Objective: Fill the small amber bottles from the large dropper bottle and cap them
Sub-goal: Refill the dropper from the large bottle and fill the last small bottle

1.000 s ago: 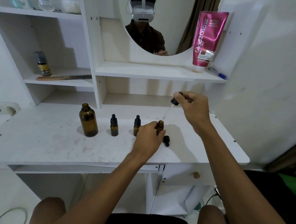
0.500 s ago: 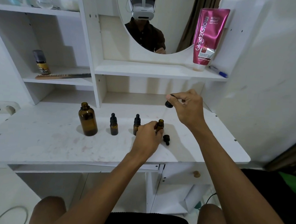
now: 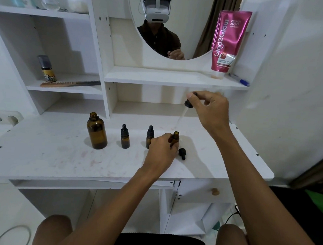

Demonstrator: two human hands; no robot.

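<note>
so the right hand (image 3: pixel 209 110) pinches the black-bulbed glass dropper (image 3: pixel 188 104), tipped back down now over the small open amber glass bottle (image 3: pixel 175 138). The left hand (image 3: pixel 161 151) grips that bottle mid-tabletop (image 3: pixel 46 155), right of centre. Looks like filling's back on; its little black cap (image 3: pixel 182 152) waits just beside.

pink tube (image 3: pixel 230 40), blue pen (image 3: pixel 239 79), comb (image 3: pixel 69 83), oval mirror (image 3: pixel 171 25)

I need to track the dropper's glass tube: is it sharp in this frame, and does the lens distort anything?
Head view: the dropper in the right hand has a faint, smeared glass tube against the white desk. Head view: the small open bottle is crisp; the wide lens slants the shelf uprights.
</note>
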